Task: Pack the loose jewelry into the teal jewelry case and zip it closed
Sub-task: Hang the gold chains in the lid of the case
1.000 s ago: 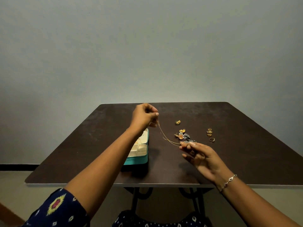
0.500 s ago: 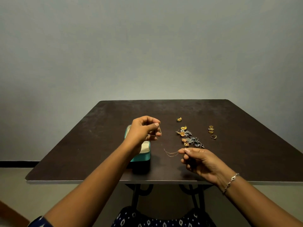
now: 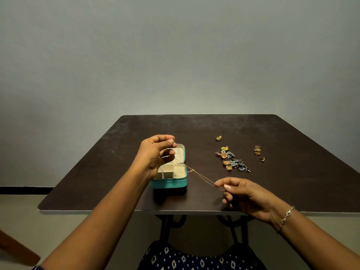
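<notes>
Two pinch grips (left hand, right hand) on chain over open cream-lined teal case

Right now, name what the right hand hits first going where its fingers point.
The right hand would probably meet the open teal jewelry case, along the thin gold chain it pinches; depth unclear.

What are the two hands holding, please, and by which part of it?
A thin gold chain, taut between them: left hand pinches one end, right hand the other.
</notes>
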`<state>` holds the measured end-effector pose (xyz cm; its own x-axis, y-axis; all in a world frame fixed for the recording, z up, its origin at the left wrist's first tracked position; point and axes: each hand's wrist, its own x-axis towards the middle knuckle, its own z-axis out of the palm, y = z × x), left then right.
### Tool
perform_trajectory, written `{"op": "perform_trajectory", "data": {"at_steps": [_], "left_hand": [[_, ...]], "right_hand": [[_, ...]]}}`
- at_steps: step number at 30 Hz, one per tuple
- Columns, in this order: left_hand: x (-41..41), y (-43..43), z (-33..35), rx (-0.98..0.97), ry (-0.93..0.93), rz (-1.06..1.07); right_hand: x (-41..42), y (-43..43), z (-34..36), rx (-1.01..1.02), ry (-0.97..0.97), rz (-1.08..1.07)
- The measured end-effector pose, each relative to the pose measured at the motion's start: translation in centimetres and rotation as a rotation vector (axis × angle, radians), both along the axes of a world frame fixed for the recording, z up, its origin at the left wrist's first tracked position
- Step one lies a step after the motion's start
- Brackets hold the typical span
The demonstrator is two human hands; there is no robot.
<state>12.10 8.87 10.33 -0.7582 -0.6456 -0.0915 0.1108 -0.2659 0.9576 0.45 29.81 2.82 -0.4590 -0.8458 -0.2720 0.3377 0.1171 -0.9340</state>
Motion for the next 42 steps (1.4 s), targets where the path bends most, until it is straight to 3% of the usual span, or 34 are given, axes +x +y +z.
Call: {"op": "perform_trajectory", "data": {"at_steps": [13,19,24,31,42], "left_hand": [[0.2,-0.2,0.0,0.039,0.001,-0.04],[0.3,-0.4,0.0,0.084,-0.007,-0.003],[-0.1,0.7,-0.5,0.003,-0.05,-0.07],[-0.5,3.2,-1.3,-0.091,-0.107,-0.22],[-0.7,4.9,-2.0,-0.179,-0.2,-0.374]], "right_hand": [[0.2,0.4,0.3,-0.043,0.052,0.278],[-0.1,0.1,0.3,-0.132,0.013,0.073],[0.2,-0.4,0.8,-0.218,-0.093,-0.123],[1.1,-0.8,1.9,-0.249,-0.214,-0.072],[2.6,-0.7,3.0,-0.165,0.063,0.093]]}}
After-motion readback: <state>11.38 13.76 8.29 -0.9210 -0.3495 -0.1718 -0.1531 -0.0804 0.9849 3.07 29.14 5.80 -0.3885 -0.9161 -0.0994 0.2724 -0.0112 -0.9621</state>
